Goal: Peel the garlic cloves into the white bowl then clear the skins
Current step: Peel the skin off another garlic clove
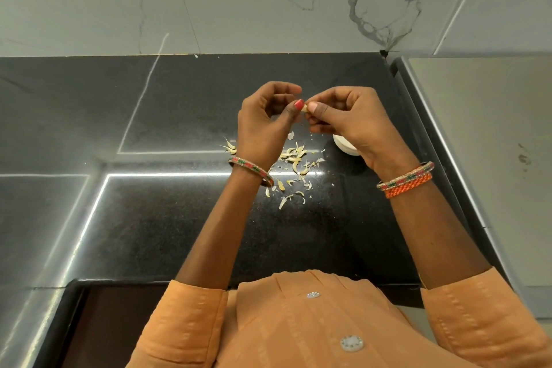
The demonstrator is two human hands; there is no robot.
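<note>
Above the black counter (343, 92), mid-frame, we pinch the little garlic clove (305, 109) between left hand (263, 125) and right hand (346, 119), with the white bowl (343, 145) just under our right hand.

Both hands raised above the black stone surface (185, 218), meeting at the fingertips. Left hand (263, 122) and right hand (343, 122) pinch one garlic clove (305, 109) between thumbs and forefingers; only a small pale bit of it shows between the thumb tips. Garlic skins (294, 158) lie scattered on the surface below and between the hands, a few more just left of the left wrist. White bowl (345, 145) sits under the right hand, mostly hidden by it; contents not visible. Patterned bangle (251, 170) on left wrist, two bangles on the right wrist. Orange sleeves (191, 323) at frame bottom. Grey veined wall tiles (268, 0) beyond the hands.
</note>
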